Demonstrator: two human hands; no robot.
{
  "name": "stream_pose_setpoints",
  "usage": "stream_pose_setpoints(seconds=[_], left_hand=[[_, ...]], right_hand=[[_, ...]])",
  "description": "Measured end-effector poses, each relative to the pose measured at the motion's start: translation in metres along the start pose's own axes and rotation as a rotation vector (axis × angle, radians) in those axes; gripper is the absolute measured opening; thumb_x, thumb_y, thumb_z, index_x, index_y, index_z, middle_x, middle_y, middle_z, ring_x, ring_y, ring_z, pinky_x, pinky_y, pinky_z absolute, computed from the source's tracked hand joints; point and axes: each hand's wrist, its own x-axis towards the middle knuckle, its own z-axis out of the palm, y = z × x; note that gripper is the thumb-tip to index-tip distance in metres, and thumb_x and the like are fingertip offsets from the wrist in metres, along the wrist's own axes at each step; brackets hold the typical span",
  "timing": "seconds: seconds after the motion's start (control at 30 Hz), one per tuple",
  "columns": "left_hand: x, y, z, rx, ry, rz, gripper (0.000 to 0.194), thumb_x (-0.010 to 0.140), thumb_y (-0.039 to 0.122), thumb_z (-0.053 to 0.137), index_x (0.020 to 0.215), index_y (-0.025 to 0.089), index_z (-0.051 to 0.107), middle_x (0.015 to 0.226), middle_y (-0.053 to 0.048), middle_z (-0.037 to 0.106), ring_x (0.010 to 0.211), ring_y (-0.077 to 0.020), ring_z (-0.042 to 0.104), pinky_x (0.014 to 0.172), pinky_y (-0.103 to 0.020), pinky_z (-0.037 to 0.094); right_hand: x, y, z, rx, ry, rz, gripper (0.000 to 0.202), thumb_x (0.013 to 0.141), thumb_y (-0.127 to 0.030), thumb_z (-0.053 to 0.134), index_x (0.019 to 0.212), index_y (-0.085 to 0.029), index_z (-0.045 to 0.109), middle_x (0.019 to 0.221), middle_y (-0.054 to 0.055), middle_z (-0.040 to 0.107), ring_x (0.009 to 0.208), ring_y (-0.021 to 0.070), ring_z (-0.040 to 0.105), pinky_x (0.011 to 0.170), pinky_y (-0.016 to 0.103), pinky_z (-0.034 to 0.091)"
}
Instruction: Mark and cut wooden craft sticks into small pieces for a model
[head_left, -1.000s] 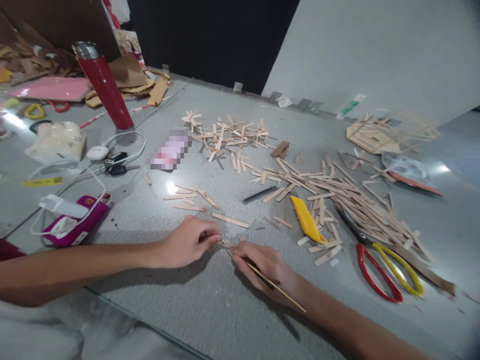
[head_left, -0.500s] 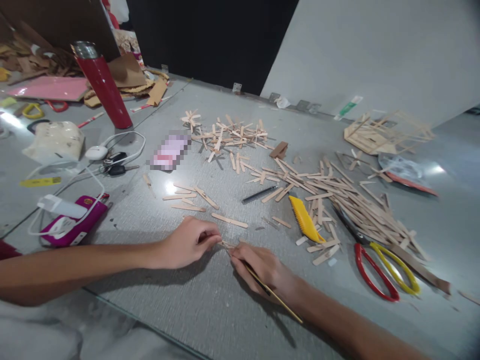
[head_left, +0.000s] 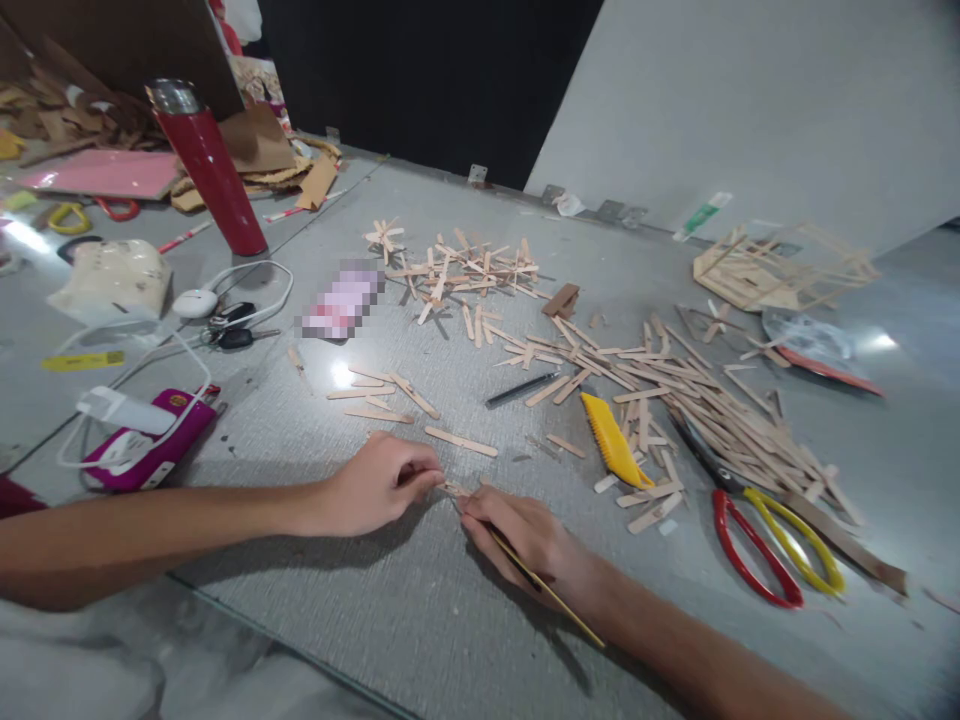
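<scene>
Thumb and fingertips of my left hand (head_left: pixel 390 485) are pinched on the end of a small pale wooden craft stick piece (head_left: pixel 454 489). My right hand (head_left: pixel 525 540) is closed around a thin gold-coloured stick (head_left: pixel 559 602) with a dark band, its rear end sticking out toward the wrist. The stick's front tip is hidden by the fingers. Right fingertips meet the other end of the wooden piece, low over the table. Just beyond the hands lies a loose craft stick (head_left: pixel 461 441). Several more craft sticks (head_left: pixel 379 412) lie beyond my left hand.
A large heap of craft sticks (head_left: pixel 705 410) spreads to the right, beside a yellow cutter (head_left: pixel 615 440) and red-and-yellow-handled scissors (head_left: pixel 757 545). A black pen (head_left: pixel 523 389) lies centrally. Left are a phone (head_left: pixel 343 303), red bottle (head_left: pixel 210 175), and purple case (head_left: pixel 154 440) with cables. Stick frame (head_left: pixel 750 285) stands back right.
The view has shifted very slightly. Both hands keep the same grip and almost the same place.
</scene>
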Motion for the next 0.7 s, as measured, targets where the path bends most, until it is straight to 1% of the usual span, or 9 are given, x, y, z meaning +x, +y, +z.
stream_pose_setpoints(seconds=[0.17, 0.33, 0.47, 0.53, 0.63, 0.7], left_hand=[[0.001, 0.001, -0.001, 0.012, 0.013, 0.018, 0.030, 0.097, 0.023, 0.053, 0.069, 0.016, 0.060, 0.053, 0.006, 0.046, 0.050, -0.0091, 0.036, 0.054, -0.022, 0.027], [0.001, 0.001, -0.002, 0.014, 0.020, 0.027, 0.030, 0.096, 0.025, 0.053, 0.068, 0.016, 0.058, 0.053, 0.006, 0.046, 0.051, -0.0091, 0.037, 0.054, -0.022, 0.027], [0.000, 0.001, 0.000, 0.019, 0.033, 0.033, 0.029, 0.096, 0.027, 0.054, 0.070, 0.016, 0.061, 0.053, 0.006, 0.047, 0.050, -0.0090, 0.037, 0.054, -0.021, 0.027], [0.000, 0.001, 0.000, 0.016, 0.035, 0.023, 0.028, 0.096, 0.027, 0.054, 0.071, 0.016, 0.061, 0.051, 0.006, 0.048, 0.049, -0.0089, 0.038, 0.054, -0.021, 0.028], [-0.001, 0.001, 0.000, -0.008, 0.024, 0.012, 0.027, 0.098, 0.024, 0.054, 0.073, 0.016, 0.062, 0.048, 0.007, 0.048, 0.045, -0.0088, 0.041, 0.052, -0.020, 0.030], [-0.002, 0.001, 0.000, -0.029, 0.041, 0.014, 0.029, 0.100, 0.024, 0.054, 0.074, 0.015, 0.063, 0.047, 0.007, 0.049, 0.044, -0.0084, 0.044, 0.051, -0.019, 0.032]], right_hand=[[0.004, -0.003, -0.001, 0.041, -0.020, 0.019, 0.018, 0.110, -0.015, 0.039, 0.101, -0.023, 0.052, 0.078, -0.001, 0.062, 0.062, 0.0153, 0.061, 0.059, 0.025, 0.049], [0.006, -0.004, -0.002, 0.127, -0.049, 0.087, 0.020, 0.110, -0.015, 0.040, 0.095, -0.025, 0.050, 0.079, -0.001, 0.060, 0.065, 0.0140, 0.059, 0.062, 0.024, 0.047], [0.010, -0.003, -0.004, 0.150, -0.053, 0.187, 0.025, 0.110, -0.019, 0.043, 0.086, -0.025, 0.047, 0.072, -0.004, 0.053, 0.059, 0.0125, 0.053, 0.059, 0.024, 0.043], [0.010, -0.002, -0.005, 0.153, -0.035, 0.200, 0.027, 0.109, -0.020, 0.044, 0.082, -0.025, 0.046, 0.068, -0.005, 0.052, 0.057, 0.0122, 0.052, 0.057, 0.023, 0.042], [0.005, 0.001, -0.004, 0.120, -0.006, 0.158, 0.023, 0.108, -0.019, 0.044, 0.087, -0.023, 0.052, 0.070, -0.003, 0.059, 0.058, 0.0125, 0.056, 0.058, 0.023, 0.046], [-0.003, 0.002, -0.002, 0.100, 0.025, 0.118, 0.019, 0.109, -0.020, 0.043, 0.100, -0.022, 0.059, 0.074, 0.000, 0.065, 0.059, 0.0138, 0.060, 0.058, 0.024, 0.049]])
